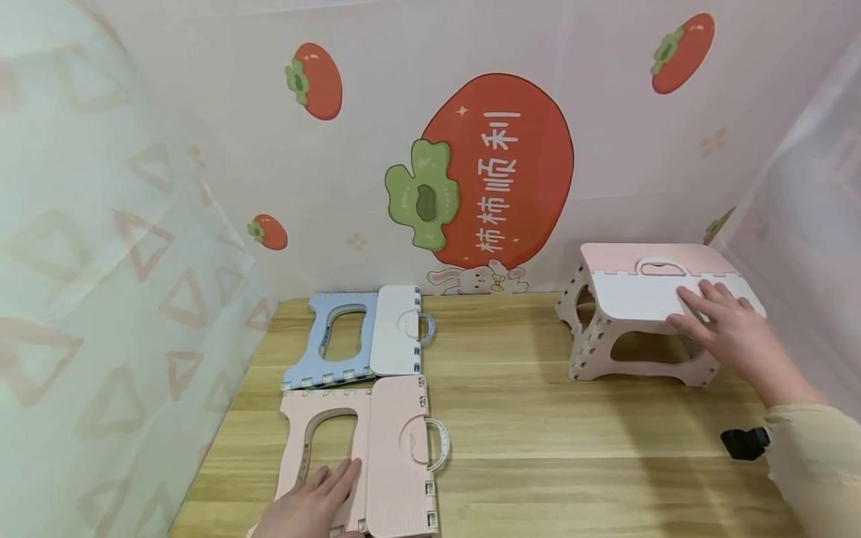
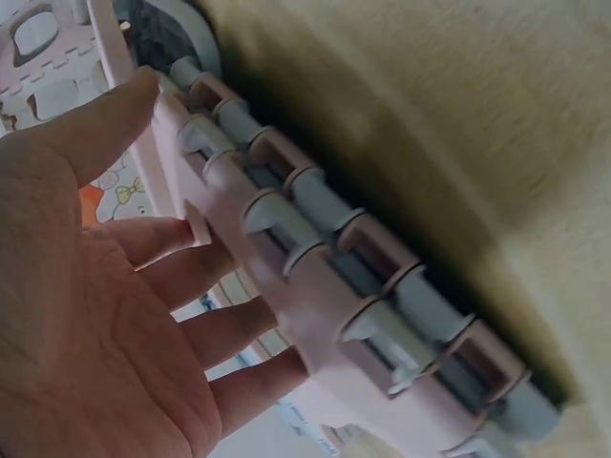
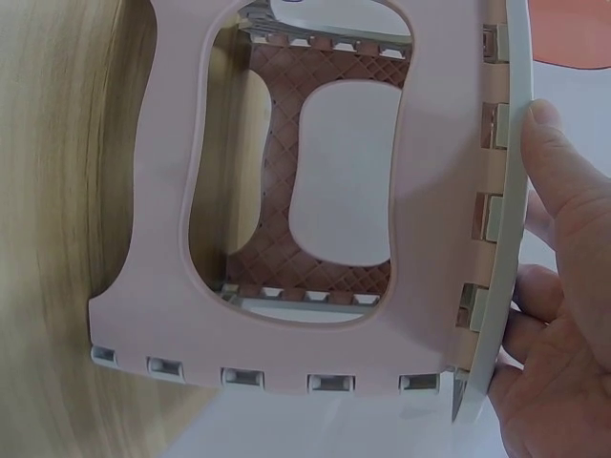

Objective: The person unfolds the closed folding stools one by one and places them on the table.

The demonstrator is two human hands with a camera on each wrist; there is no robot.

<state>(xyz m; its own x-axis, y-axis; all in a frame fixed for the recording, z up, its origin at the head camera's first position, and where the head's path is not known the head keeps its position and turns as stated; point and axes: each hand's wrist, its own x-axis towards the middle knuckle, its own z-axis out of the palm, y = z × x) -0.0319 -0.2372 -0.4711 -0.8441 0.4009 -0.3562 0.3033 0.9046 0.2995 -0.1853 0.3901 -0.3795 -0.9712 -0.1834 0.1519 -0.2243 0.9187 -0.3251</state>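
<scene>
On the left side of the wooden table [image 1: 511, 418], near the front, a pink folding stool [image 1: 403, 471] lies folded flat. A left hand [image 1: 306, 504] rests its fingers on it. The hand grasps nothing; it just touches the stool, maybe so it will not slide. Just behind lies a blue and white folding stool [image 1: 395, 332], flat too. Both lie down, likely because their legs are tucked in. Their loop handles [image 1: 446, 444] stick out to the right, where nothing covers them. In the middle, a big red persimmon [image 1: 525, 157] decorates the back wall. On the right, a pink and white folding stool [image 1: 635, 297] stands up, because its legs are spread wide. A right hand [image 1: 736, 329] rests on the white part of its top, not clenched, perhaps to steady it. How hard it presses, nobody can tell.
</scene>
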